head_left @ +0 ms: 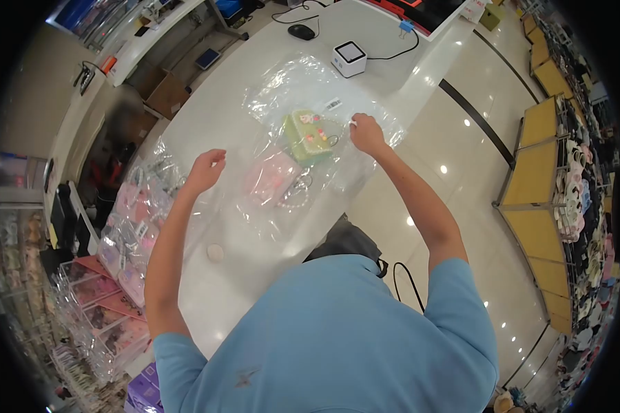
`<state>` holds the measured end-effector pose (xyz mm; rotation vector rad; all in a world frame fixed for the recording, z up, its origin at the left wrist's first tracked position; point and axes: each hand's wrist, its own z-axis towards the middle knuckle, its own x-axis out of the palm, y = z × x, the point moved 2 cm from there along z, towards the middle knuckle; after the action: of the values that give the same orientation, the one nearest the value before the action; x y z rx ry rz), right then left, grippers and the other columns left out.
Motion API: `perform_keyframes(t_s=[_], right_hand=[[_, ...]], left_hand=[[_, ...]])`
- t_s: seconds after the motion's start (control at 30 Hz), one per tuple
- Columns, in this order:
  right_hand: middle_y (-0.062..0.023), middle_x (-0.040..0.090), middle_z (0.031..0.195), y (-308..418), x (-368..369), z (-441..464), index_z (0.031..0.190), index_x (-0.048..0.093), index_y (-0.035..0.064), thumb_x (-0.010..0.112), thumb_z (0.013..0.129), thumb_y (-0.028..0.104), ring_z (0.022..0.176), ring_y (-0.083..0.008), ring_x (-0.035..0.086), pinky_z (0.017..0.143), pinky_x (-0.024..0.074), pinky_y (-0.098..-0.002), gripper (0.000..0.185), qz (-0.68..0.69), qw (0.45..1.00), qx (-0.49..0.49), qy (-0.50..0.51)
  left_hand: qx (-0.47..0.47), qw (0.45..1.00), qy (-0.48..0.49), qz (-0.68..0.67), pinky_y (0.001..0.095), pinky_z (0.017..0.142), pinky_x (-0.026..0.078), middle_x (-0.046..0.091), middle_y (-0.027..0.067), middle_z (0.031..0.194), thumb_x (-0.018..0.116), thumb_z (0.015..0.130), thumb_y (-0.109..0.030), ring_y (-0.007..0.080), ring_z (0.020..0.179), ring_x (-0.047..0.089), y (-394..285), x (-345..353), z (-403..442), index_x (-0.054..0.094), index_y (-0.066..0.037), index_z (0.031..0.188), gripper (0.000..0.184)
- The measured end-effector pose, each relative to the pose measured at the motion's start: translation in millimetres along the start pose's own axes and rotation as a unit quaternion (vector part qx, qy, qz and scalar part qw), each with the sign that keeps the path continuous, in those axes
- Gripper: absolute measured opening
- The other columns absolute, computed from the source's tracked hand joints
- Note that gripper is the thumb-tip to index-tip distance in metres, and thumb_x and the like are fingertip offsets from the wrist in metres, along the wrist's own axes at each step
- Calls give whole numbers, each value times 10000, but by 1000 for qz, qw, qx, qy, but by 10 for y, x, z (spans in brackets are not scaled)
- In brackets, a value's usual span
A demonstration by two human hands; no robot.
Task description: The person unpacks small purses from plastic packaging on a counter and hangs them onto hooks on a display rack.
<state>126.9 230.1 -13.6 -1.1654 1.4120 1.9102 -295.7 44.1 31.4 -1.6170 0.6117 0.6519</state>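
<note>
The person in a blue shirt (pixel 351 330) leans over a white worktop (pixel 244 282), with both arms stretched forward. The right hand (pixel 369 136) is closed at the fingertips on a small white piece (pixel 353 123), at the right side of the green case (pixel 299 141); I cannot tell whether this piece belongs to the strap or to the wrapping. The left hand (pixel 208 171) is empty, with its fingers loosely bent and spread a little, and it is above the worktop, to the left of the pink case (pixel 267 179) and apart from it. The green case lies on the clear plastic wrapping (pixel 282 86), between the two hands, and it has small pink and white ornaments on its upper face. The pink case lies just beside it, nearer to the body, and looks covered by shiny plastic; a string of pale beads (pixel 296 202) is at its right side. A barcode label (pixel 333 104) is seen above the green case. Farther away on the worktop stand a small white device (pixel 349 62) with a dark screen and a black mouse (pixel 301 32). Near the left forearm there is a pile of pink packaged goods (pixel 132 230), and below this are clear boxes (pixel 107 310) with pink contents. A flat round disc (pixel 215 252) lies on the worktop, to the right of the left forearm.
</note>
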Motion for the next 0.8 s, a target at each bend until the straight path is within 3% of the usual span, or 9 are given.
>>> perform_keyframes(t_s=[0.13, 0.27, 0.37, 0.43, 0.5, 0.57, 0.63, 0.73, 0.8], right_hand=[[-222, 654, 1080, 12, 155, 217, 1013, 651, -16, 581, 884, 164, 1011, -420, 610, 882, 500, -488, 232, -36, 995, 7, 91], [-224, 660, 1050, -68, 315, 330, 977, 652, -16, 599, 870, 183, 995, -408, 621, 869, 503, -477, 232, -5, 994, 2, 108], [-225, 675, 1027, -203, 389, 431, 978, 657, -19, 620, 841, 203, 960, -407, 644, 846, 517, -486, 263, 72, 982, 31, 174], [-238, 680, 1030, -210, 396, 469, 997, 664, -31, 615, 847, 206, 956, -400, 654, 836, 519, -486, 284, 117, 957, 24, 264], [-241, 678, 1012, -199, 352, 480, 983, 661, -25, 601, 856, 192, 948, -403, 651, 828, 516, -486, 259, 133, 957, 2, 256], [-244, 675, 994, -117, 257, 450, 969, 658, -20, 586, 864, 178, 940, -406, 649, 820, 514, -485, 235, 142, 956, -27, 254], [-224, 661, 872, 33, 79, 385, 908, 623, -19, 551, 882, 138, 843, -394, 634, 762, 499, -446, 175, 180, 967, -57, 171], [-217, 655, 832, 319, -192, 358, 900, 596, -18, 524, 909, 129, 802, -387, 631, 734, 492, -455, 163, 197, 964, -123, 130], [-213, 659, 843, 569, -431, 401, 905, 591, -19, 526, 916, 125, 819, -389, 637, 736, 496, -466, 158, 195, 958, -139, 156]], left_hand=[[-24, 1000, 2, -8, 349, 868, 519, 699, 198, 1067, 642, 900, -218, 281, 995, 673, -322, 248, 737, 629, 56, 1192, 401], [-50, 997, -16, 56, 350, 863, 517, 706, 197, 1035, 668, 888, -253, 265, 980, 676, -289, 643, 1363, 641, 70, 1164, 426], [-126, 992, -6, -25, 338, 781, 534, 714, 172, 930, 684, 876, -239, 230, 881, 692, -319, 847, 1599, 678, 76, 1063, 367], [-212, 973, 56, -78, 313, 679, 536, 700, 124, 819, 691, 871, -210, 187, 767, 693, -381, 913, 1571, 697, 64, 947, 285], [-215, 972, 47, -83, 288, 610, 526, 679, 85, 766, 697, 866, -187, 159, 696, 680, -444, 854, 1537, 690, 54, 887, 242], [-224, 966, 28, -126, 287, 622, 531, 686, 93, 780, 684, 875, -169, 166, 712, 683, -572, 710, 1428, 687, 51, 907, 222], [-223, 962, 14, -157, 285, 636, 535, 691, 93, 788, 671, 887, -159, 166, 716, 684, -660, 555, 1263, 685, 43, 920, 205], [-207, 955, -19, -212, 281, 671, 540, 700, 93, 803, 651, 913, -150, 164, 729, 688, -703, 350, 998, 682, 29, 941, 184], [-201, 948, -52, -240, 279, 692, 541, 704, 92, 810, 643, 926, -150, 162, 738, 690, -700, 214, 798, 680, 23, 950, 178]])
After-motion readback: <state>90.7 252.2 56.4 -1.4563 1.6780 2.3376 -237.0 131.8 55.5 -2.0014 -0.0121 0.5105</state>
